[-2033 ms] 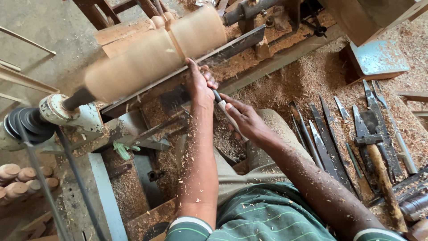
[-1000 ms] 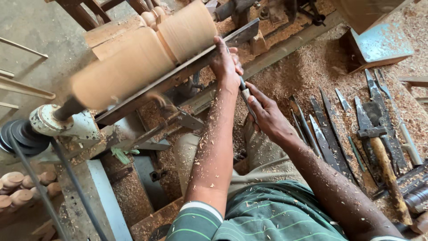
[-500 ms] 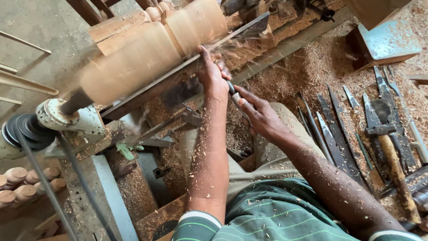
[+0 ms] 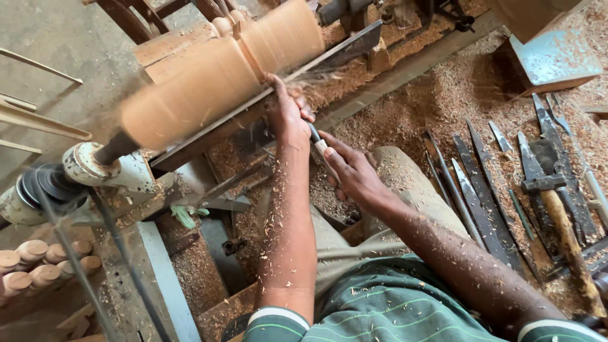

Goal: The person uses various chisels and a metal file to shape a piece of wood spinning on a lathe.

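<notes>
A thick pale wooden cylinder spins blurred on a lathe, with a groove near its right third. My left hand rests on the long metal tool rest and presses the front of a turning chisel against the wood. My right hand grips the chisel's handle just behind it. Fine shavings spray off at the contact point, and wood chips cling to my left forearm.
The lathe's headstock and pulley with a belt sit at left. Several long chisels and a wooden-handled hammer lie on sawdust at right. Small turned wooden knobs are stacked at lower left. A pale blue box stands top right.
Both hands and the chisel have slid back and forth a little along the tool rest. The cylinder keeps spinning and shavings now spray from the cut.
</notes>
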